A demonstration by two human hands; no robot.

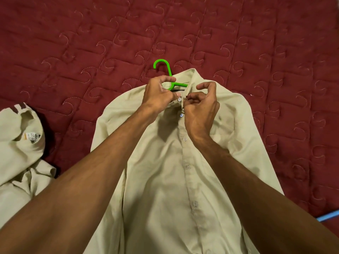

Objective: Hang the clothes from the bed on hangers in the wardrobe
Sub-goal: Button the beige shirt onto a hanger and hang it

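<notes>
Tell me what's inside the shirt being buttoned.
A green hanger: its hook and part of one arm show at the shirt collar. The rest is covered by fabric.

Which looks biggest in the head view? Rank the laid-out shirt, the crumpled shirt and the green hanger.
1. laid-out shirt
2. crumpled shirt, cut off by the frame
3. green hanger, mostly hidden

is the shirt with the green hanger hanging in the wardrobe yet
No, the shirt lies flat on the red bedspread with the green hanger in its collar.
</notes>
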